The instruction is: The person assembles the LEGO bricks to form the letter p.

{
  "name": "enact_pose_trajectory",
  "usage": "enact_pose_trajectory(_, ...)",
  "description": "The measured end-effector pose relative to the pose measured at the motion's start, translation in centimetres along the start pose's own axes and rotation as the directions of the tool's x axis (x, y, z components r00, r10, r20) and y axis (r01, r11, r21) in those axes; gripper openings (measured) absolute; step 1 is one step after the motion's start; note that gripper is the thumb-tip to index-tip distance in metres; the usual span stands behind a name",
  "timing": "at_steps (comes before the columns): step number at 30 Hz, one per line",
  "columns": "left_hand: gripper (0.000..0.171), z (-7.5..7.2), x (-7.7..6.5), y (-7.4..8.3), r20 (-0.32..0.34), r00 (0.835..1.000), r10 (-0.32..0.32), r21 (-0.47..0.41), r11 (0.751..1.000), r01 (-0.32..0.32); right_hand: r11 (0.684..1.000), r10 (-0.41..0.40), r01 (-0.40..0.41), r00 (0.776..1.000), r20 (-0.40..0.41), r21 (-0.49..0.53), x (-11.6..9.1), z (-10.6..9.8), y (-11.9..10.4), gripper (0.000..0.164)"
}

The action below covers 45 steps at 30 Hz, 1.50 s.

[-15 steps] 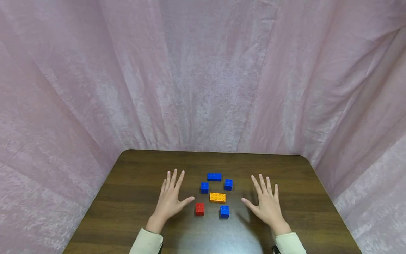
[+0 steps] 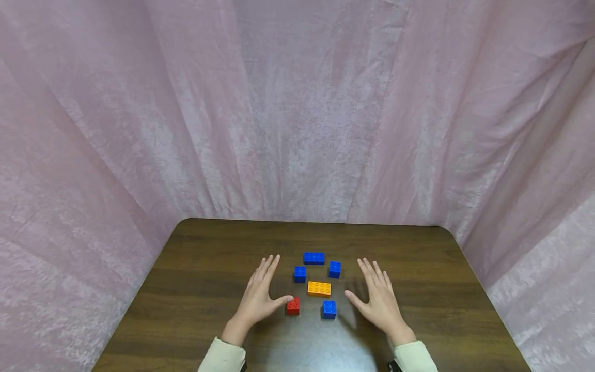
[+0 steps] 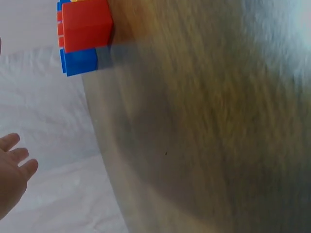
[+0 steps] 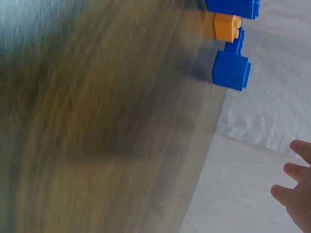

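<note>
Six studded toy bricks, glossy, set apart from one another at the middle of a dark brown, wood-grained table (image 2: 186, 289) with rounded far corners: one red brick (image 2: 293, 309), square-topped, plain smooth sides, at the near left; one near blue brick (image 2: 329, 310), square-topped, to its right; one orange brick (image 2: 318, 289), oblong, eight studs in two rows, lying crosswise just beyond these two; one left blue brick (image 2: 299, 274) and one right blue brick (image 2: 334, 269), both square-topped, beyond the orange; one long blue brick (image 2: 314, 258), oblong, farthest, lying crosswise; all upright, studs upward. One left hand (image 2: 260, 300), left of the group, fingers straight, thumb extended rightward and overlapping the red brick's far left corner in the head view, contact impossible to tell; one right hand (image 2: 378, 306), right of the group, fingers straight and slightly spread, thumb pointing toward the near blue brick, apart from it; both grips unclosed. Pale sleeves (image 2: 223, 355) at both wrists; pink curtain (image 2: 307, 113), softly folded, behind the table.
</note>
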<state>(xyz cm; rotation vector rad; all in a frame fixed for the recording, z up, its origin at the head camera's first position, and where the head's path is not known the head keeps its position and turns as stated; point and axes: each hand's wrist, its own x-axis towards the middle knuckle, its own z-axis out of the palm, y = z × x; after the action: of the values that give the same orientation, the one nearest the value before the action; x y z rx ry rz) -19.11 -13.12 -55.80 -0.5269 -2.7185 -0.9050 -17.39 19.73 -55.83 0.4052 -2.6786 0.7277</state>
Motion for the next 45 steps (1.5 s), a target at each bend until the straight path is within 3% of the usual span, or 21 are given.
enact_pose_trajectory(7, 0.107, 0.9, -0.6, 0.2, 0.07, 0.995, -0.072, -0.165, 0.983, 0.082, 0.989, 0.036, -0.04, 0.999, 0.03, 0.14, -0.5, 1.0, -0.9, 0.082)
enact_pose_trajectory(14, 0.103, 1.5, -1.0, 0.0, 0.101, 0.991, -0.088, -0.284, 0.952, 0.114, 0.951, 0.079, -0.109, 0.99, 0.114, 0.29, -0.9, 2.0, -1.2, 0.08)
enact_pose_trajectory(21, 0.098, 2.5, -1.6, -0.3, 0.118, 0.987, -0.105, -0.349, 0.926, 0.14, 0.918, 0.035, -0.062, 0.997, 0.076, 0.391, -1.2, 3.1, -1.4, 0.075)
enact_pose_trajectory(25, 0.095, 2.8, -1.7, -0.3, 0.124, 0.988, -0.096, -0.388, 0.911, 0.137, 0.882, 0.025, -0.058, 0.997, 0.075, 0.467, -1.3, 3.4, -1.6, 0.073)
enact_pose_trajectory(29, 0.093, 3.0, -1.8, -0.3, 0.134, 0.988, -0.077, -0.46, 0.878, 0.131, 0.835, 0.025, -0.073, 0.995, 0.095, 0.545, -1.4, 3.8, -1.8, 0.072)
enact_pose_trajectory(38, 0.088, 3.8, -2.0, -0.7, 0.195, 0.978, -0.075, -0.579, 0.796, 0.177, 0.696, 0.033, -0.178, 0.976, 0.217, 0.695, -1.4, 3.8, -2.1, 0.072)
enact_pose_trajectory(45, 0.075, 4.2, -2.3, -0.9, 0.241, 0.967, -0.081, -0.586, 0.782, 0.212, 0.657, -0.028, -0.177, 0.966, 0.259, 0.733, -1.6, 4.3, -1.8, 0.066)
